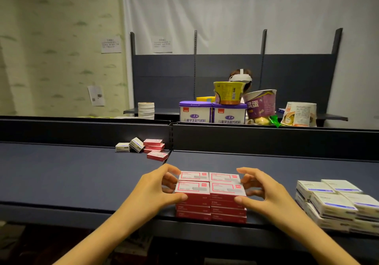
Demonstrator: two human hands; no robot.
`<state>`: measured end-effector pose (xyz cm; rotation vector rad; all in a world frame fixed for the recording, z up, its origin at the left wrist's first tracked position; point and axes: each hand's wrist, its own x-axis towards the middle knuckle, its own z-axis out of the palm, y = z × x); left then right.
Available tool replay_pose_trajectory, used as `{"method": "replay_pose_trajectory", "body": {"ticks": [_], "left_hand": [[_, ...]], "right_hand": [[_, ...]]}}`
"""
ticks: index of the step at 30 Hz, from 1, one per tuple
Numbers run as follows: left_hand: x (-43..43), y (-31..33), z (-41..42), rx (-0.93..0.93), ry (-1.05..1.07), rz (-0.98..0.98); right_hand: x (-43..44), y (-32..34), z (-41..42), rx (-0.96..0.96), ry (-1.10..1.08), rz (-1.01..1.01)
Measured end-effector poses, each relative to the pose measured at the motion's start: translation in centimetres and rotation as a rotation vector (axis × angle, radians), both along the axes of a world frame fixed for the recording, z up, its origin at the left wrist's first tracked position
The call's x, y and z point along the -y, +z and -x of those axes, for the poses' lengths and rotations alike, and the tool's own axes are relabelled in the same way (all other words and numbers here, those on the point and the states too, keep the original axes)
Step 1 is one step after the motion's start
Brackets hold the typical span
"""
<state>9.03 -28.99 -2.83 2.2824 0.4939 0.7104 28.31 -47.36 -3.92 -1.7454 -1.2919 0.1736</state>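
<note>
**Red stack clamped end to end between both hands**

The red stack (210, 195) sits at the front edge of the shelf (82, 172), straight ahead of the person. It is two boxes wide, two deep and several layers high. Each box lies with its long side running left to right, so the block's short ends face the hands. The left hand (158, 187) grips the left end and the right hand (264, 189) grips the right end. Each has its thumb on the front face and its fingers curled round the upper layers. Both hands are equally near, so any shift or squaring-up would likely be a two-handed squeeze along that left-right line. White boxes (336, 203) stand near on the right, and loose boxes (152, 149) lie well behind.
</note>
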Motion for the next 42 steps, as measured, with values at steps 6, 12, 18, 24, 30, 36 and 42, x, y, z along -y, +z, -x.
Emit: {"method": "replay_pose_trajectory", "body": {"ticks": [6, 12, 18, 24, 30, 36, 42], "left_hand": [[0.2, -0.6, 0.1, 0.023, 0.017, -0.018], [-0.6, -0.2, 1.2, 0.121, 0.088, -0.095], [-3.9, 1.1, 4.3, 0.239, 0.183, -0.137], [-10.6, 2.3, 8.2, 0.251, 0.207, -0.19], [-20.5, 2.1, 9.8, 0.069, 0.124, -0.251], [-31.4, 0.7, 7.0, -0.205, 0.069, -0.251], [-37.5, -1.4, 2.7, -0.255, 0.121, -0.103]], "right_hand": [[0.0, 0.2, 0.2, 0.072, -0.037, 0.063], [-0.9, 1.4, 1.7, 0.145, -0.076, 0.11], [-4.6, 4.0, 5.3, 0.216, -0.034, 0.025], [-10.9, 5.3, 10.4, 0.304, 0.012, -0.061], [-19.6, 6.0, 15.4, 0.238, 0.029, -0.128], [-30.1, 4.9, 15.4, 0.167, 0.001, 0.036], [-37.9, 2.5, 10.7, 0.153, -0.088, 0.257]]}}
